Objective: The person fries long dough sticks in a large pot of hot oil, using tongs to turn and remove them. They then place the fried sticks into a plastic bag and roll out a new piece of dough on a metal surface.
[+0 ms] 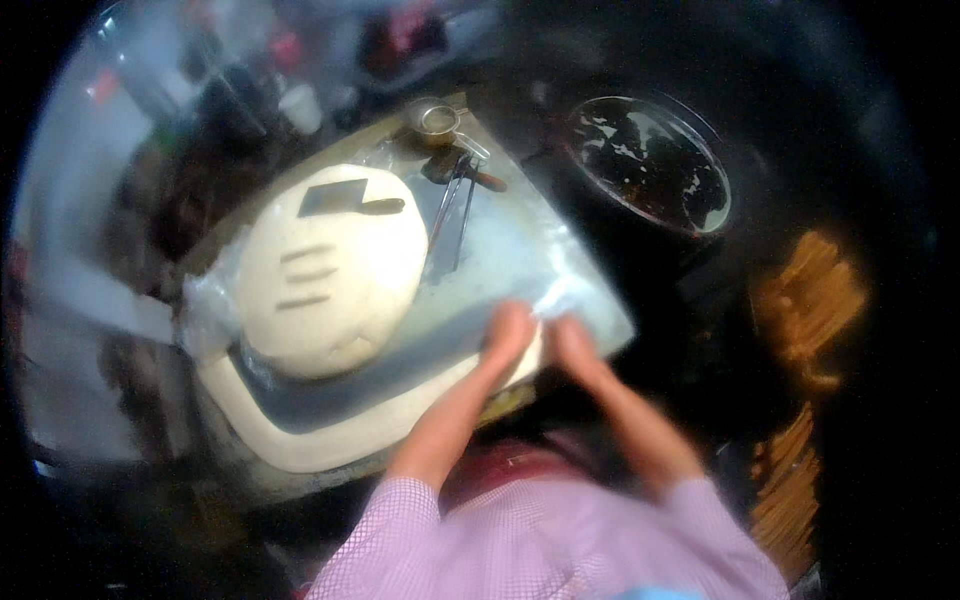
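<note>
A long, thick strip of pale dough [322, 450] bends along the near-left edge of the worktop [517, 225]. Its right end lies at my hands. My left hand [511, 328] is over this end, and a bit of dough shows between it and my right hand [570, 341]. Both hands are blurred, so whether their fingers grip or only press the dough is hidden. Farther left rests a big rounded slab of dough [375, 262] with several short grooves in its top. A dough scraper [334, 199] with a dark handle lies on the slab.
Crumpled clear plastic film [210, 307] borders the slab. A strainer [439, 120] and long thin sticks or tongs [454, 202] lie at the worktop's far corner. To the right stands a wide round pan of dark liquid [637, 165]. Golden-brown stick-shaped pieces [814, 292] are piled at far right.
</note>
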`<move>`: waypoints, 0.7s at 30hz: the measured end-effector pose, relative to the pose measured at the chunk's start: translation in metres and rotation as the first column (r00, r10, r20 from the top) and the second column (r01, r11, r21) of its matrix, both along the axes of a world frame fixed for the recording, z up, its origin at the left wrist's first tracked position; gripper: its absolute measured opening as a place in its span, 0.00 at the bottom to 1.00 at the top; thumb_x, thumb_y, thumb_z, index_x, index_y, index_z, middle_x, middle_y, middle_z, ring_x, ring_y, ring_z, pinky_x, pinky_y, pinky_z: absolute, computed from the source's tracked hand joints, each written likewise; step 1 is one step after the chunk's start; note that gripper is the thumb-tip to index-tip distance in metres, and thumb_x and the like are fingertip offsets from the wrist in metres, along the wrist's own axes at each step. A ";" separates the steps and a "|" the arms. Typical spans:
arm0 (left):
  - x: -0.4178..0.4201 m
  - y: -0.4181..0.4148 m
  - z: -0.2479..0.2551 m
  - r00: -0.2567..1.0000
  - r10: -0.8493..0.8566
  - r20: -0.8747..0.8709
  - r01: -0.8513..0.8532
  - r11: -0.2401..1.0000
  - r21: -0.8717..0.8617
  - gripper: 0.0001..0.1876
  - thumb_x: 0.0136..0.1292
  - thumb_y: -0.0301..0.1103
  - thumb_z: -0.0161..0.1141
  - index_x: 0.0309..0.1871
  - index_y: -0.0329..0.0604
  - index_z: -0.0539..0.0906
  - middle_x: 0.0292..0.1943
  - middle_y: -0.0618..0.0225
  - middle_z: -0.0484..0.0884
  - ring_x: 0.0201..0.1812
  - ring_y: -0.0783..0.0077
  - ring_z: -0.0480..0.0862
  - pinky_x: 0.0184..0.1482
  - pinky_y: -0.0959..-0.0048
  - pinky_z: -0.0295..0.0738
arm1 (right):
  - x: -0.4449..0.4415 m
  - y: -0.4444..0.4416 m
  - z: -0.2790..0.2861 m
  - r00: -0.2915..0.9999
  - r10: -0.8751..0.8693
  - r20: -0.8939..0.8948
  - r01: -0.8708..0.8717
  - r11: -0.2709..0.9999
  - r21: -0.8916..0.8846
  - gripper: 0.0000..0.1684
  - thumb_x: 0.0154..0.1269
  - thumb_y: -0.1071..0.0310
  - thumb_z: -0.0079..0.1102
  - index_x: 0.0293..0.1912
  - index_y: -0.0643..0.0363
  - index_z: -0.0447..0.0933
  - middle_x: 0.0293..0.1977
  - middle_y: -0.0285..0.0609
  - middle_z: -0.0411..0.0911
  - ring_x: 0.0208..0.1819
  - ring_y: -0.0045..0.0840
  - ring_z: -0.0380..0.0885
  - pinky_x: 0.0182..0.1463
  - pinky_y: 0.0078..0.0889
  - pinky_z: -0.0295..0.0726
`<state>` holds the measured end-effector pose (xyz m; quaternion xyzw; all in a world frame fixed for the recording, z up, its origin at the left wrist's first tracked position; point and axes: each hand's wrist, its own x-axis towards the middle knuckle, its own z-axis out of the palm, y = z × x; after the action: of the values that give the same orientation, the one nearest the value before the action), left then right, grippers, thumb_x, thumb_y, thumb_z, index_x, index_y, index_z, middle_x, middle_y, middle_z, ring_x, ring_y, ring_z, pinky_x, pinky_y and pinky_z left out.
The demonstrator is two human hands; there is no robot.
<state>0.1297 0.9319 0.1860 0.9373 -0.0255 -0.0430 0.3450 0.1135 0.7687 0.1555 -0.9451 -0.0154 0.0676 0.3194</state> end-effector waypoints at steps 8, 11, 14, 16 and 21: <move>0.023 0.017 -0.023 0.967 -0.057 -0.248 -0.004 0.971 -0.240 0.12 0.65 0.34 0.53 0.40 0.38 0.85 0.37 0.48 0.84 0.39 0.53 0.84 0.44 0.57 0.75 | 0.004 0.017 0.035 0.970 0.092 -0.226 -0.060 0.987 0.147 0.17 0.71 0.63 0.48 0.44 0.64 0.81 0.40 0.56 0.82 0.41 0.41 0.81 0.45 0.46 0.77; 0.031 0.021 -0.046 0.978 -0.104 -0.182 0.037 0.940 -0.339 0.13 0.65 0.33 0.52 0.40 0.37 0.85 0.37 0.49 0.85 0.38 0.54 0.84 0.44 0.58 0.76 | -0.002 0.022 0.026 1.000 -0.012 0.025 0.005 0.961 0.275 0.20 0.72 0.58 0.47 0.47 0.64 0.80 0.42 0.56 0.81 0.43 0.41 0.79 0.49 0.45 0.75; 0.040 0.045 -0.035 0.971 -0.130 -0.200 0.033 0.905 -0.424 0.13 0.66 0.33 0.51 0.43 0.37 0.85 0.39 0.50 0.85 0.41 0.54 0.84 0.47 0.58 0.76 | 0.001 0.067 0.048 0.995 -0.039 -0.092 0.034 0.998 -0.049 0.20 0.72 0.58 0.46 0.46 0.64 0.80 0.41 0.57 0.81 0.44 0.42 0.79 0.51 0.46 0.74; 0.032 0.046 -0.003 0.992 -0.047 -0.114 -0.009 0.896 -0.445 0.14 0.67 0.33 0.50 0.46 0.37 0.83 0.41 0.50 0.85 0.44 0.53 0.83 0.50 0.58 0.75 | 0.002 0.069 0.036 0.995 0.084 0.052 -0.071 0.972 -0.223 0.20 0.72 0.58 0.46 0.43 0.63 0.80 0.41 0.57 0.79 0.44 0.46 0.77 0.51 0.47 0.74; -0.020 0.064 0.024 0.992 0.096 0.079 -0.053 0.900 -0.432 0.15 0.68 0.32 0.48 0.53 0.36 0.80 0.47 0.47 0.83 0.51 0.45 0.80 0.57 0.55 0.73 | 0.005 0.062 0.012 0.967 0.203 0.155 -0.158 0.953 -0.260 0.18 0.73 0.57 0.46 0.46 0.62 0.77 0.43 0.58 0.77 0.45 0.48 0.76 0.51 0.50 0.73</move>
<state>0.1097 0.9958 0.2099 0.8396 -0.0155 0.0232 0.5425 0.1182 0.8309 0.1674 -0.9741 -0.1223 0.0123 0.1899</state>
